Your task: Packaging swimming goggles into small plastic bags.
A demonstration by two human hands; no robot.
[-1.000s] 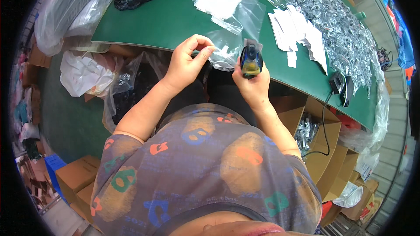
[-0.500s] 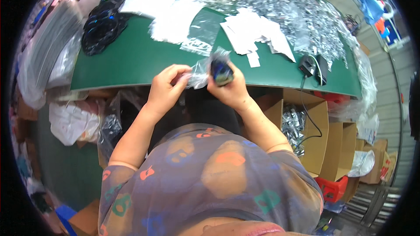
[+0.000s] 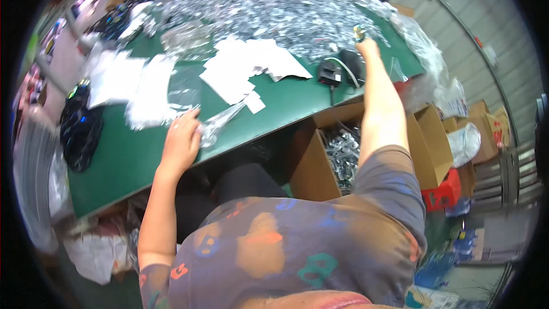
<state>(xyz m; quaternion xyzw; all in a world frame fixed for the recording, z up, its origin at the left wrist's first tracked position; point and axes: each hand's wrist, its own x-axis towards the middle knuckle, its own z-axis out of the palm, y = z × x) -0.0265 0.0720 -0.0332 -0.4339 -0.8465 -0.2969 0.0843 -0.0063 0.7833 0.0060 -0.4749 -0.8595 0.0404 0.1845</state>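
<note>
My left hand (image 3: pixel 182 140) is at the table's near edge, its fingers closed on the end of a crumpled clear plastic bag (image 3: pixel 214 129). The bag stretches right toward a small white slip (image 3: pixel 254 103). My right arm reaches far out to the right. At its end my right hand (image 3: pixel 369 48) is closed around a small shiny dark-and-yellowish thing (image 3: pixel 359 33), blurred, over the edge of a wide heap of small silvery packets (image 3: pixel 274 8). Whether that thing touches the heap I cannot tell.
White sheets (image 3: pixel 249 66) and white bags (image 3: pixel 117 77) lie on the green table (image 3: pixel 274 113). A black device with a cable (image 3: pixel 330 73) sits near my right forearm. A black plastic bundle (image 3: pixel 82 129) is far left. Below stands a cardboard box (image 3: pixel 309 163) of silvery packets.
My right hand has swung from the middle out to the far right, over the heap. My left hand stays near the edge with the clear bag. The whole view has turned rightward.
</note>
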